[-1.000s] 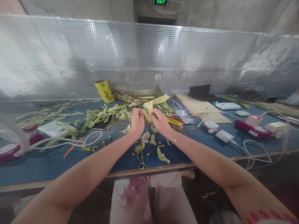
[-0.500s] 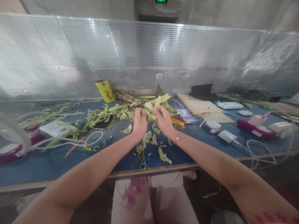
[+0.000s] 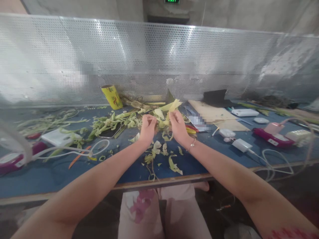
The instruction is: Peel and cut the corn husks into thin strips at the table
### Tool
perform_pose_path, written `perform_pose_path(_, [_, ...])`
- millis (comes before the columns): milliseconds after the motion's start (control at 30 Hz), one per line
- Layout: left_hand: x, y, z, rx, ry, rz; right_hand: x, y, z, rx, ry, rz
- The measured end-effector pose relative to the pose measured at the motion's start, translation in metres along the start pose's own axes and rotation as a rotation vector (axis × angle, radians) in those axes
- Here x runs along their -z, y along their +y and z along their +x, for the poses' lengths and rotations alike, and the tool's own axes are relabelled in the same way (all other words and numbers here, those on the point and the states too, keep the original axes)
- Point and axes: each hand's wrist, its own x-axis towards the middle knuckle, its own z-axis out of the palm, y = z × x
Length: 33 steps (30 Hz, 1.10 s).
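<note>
My left hand [image 3: 149, 127] is closed in a pinch above the desk, fingertips beside a pale leafy clump; what it grips is hidden. To its right, my right hand [image 3: 178, 127], with a bracelet at the wrist, has thumb and fingers closed on a pale yellow-green leaf strip [image 3: 175, 105]. Between and behind the hands lies more pale leaf [image 3: 159, 114]. A heap of green plant strips [image 3: 109, 123] spreads to the left. Torn leaf scraps [image 3: 156, 146] lie on the desk below my hands, and a curled piece [image 3: 174, 165] rests near the front edge.
A tilted yellow tube [image 3: 112, 97] stands by the perforated metal screen [image 3: 159, 59]. Red-and-yellow-handled pliers [image 3: 191, 129] lie beside my right hand. Cardboard [image 3: 211, 111], a white charger [image 3: 242, 145] with cable and a purple power strip [image 3: 274, 137] are at right. White cables cross the left side.
My right hand has shifted slightly right, away from the left hand, and the upright leaf strip at its fingertips now leans right. My left hand has barely moved.
</note>
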Motion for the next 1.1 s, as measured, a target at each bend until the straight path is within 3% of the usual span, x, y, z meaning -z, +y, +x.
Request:
perform_pose_path(167, [-0.002, 0.012, -0.002, 0.225, 0.044, -0.180, 0.001, -0.004, 0.000, 0.022, 0.003, 0.020])
perform_pose_path(300, [-0.005, 0.018, -0.007, 0.430, -0.022, -0.251, 0.000, -0.007, -0.003, -0.005, -0.031, 0.010])
perform_pose_path(467, [-0.004, 0.013, -0.007, 0.360, -0.083, -0.208, -0.002, -0.007, -0.006, 0.080, -0.109, -0.054])
perform_pose_path(567, [-0.001, 0.012, -0.006, 0.408, -0.125, -0.164, -0.004, -0.007, -0.007, 0.161, -0.145, -0.078])
perform_pose_path(800, [0.002, 0.009, -0.002, 0.488, -0.075, -0.071, -0.004, -0.011, -0.010, 0.185, -0.228, -0.146])
perform_pose_path(1100, [0.003, 0.012, -0.003, 0.342, 0.011, -0.098, -0.006, -0.013, -0.013, 0.144, -0.266, -0.144])
